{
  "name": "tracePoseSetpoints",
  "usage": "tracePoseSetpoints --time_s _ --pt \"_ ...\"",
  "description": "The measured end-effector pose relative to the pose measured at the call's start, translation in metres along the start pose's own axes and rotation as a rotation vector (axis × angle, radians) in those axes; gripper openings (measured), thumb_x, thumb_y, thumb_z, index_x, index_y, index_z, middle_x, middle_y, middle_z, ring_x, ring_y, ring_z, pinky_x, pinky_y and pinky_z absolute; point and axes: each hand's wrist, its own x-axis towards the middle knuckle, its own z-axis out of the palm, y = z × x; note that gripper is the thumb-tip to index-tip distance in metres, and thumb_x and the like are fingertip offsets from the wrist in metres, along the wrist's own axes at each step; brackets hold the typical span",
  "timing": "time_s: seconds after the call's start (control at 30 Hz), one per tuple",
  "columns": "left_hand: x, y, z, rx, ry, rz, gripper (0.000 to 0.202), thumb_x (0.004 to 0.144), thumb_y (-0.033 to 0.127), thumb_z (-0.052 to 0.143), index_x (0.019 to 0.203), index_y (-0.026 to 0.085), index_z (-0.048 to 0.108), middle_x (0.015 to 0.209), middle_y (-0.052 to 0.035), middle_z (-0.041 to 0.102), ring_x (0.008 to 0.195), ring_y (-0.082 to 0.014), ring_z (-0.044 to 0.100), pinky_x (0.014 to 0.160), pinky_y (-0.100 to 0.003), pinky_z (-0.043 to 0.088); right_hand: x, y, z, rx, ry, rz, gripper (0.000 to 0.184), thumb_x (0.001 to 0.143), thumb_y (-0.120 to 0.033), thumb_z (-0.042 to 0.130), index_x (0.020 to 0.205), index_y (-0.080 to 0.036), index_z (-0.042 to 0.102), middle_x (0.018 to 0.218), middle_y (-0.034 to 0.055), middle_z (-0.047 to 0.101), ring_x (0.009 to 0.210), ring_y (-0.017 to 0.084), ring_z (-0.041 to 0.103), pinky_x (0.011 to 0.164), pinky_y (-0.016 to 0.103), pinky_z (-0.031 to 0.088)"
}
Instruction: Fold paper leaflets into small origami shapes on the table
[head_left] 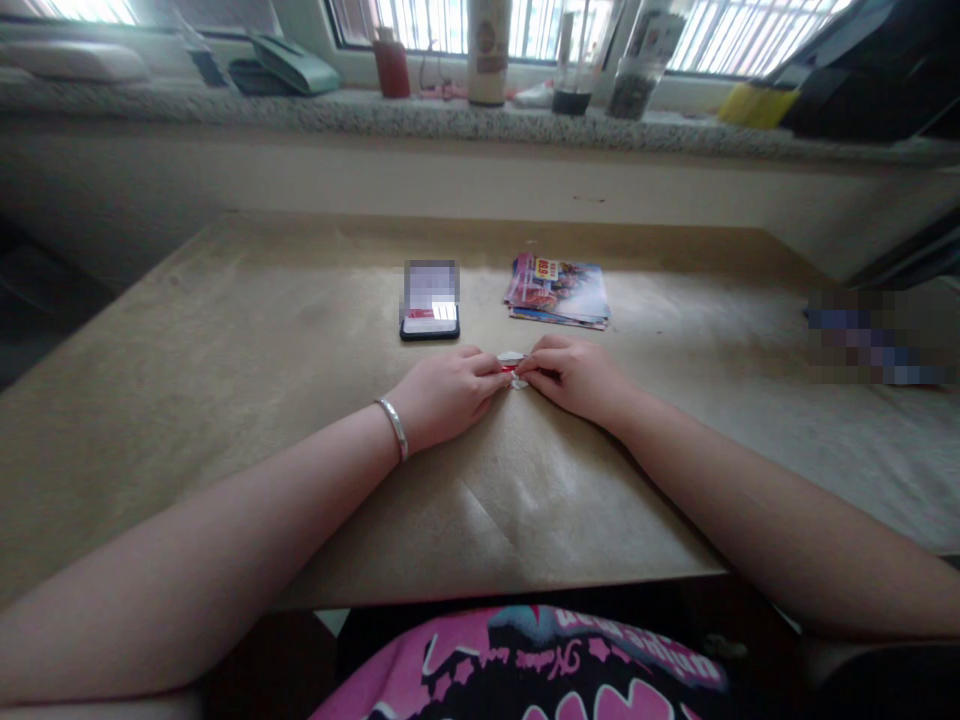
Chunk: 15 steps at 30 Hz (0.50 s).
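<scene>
A small folded red and white paper [512, 368] is on the bench [225, 480] between my hands. My left hand [446, 395] and right hand [574, 378] pinch it from both sides, fingers pressed close, so it can't slip. Past it lie my phone [430, 325] and a stack of colored flyers [559, 292].

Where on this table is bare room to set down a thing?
Bare brown paper lies left of the phone and left hand, and right of the leaflets and right hand. It is crowded around the red-and-white piece, between hands, phone and leaflets.
</scene>
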Motion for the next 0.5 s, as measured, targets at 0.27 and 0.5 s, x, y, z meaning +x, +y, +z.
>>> tracePoseSetpoints --time_s 0.27,0.5 --pt "0.0029 0.0038 -0.0064 0.06 -0.064 -0.004 0.028 0.09 0.018 0.048 0.112 0.015 0.065 0.098 -0.0078 0.065 0.089 -0.0189 0.058 0.079 -0.031 0.051 0.0019 -0.0075 -0.0018 -0.081 -0.01 0.025 0.021 0.087 -0.028 0.054 0.086 -0.02 0.073 0.087 0.0054 0.067 0.079 0.017 0.062 0.07 0.027 0.043" --pt "0.0036 0.0049 -0.0061 0.031 -0.086 -0.038 0.029 0.09 0.017 0.048 0.113 0.016 0.065 0.1 -0.0082 0.065 0.092 -0.0191 0.058 0.08 -0.031 0.052 -0.0031 -0.0088 -0.0048 -0.181 -0.013 -0.031 0.023 0.089 -0.027 0.05 0.092 -0.022 0.072 0.092 0.0047 0.069 0.082 0.018 0.062 0.069 0.027 0.041"
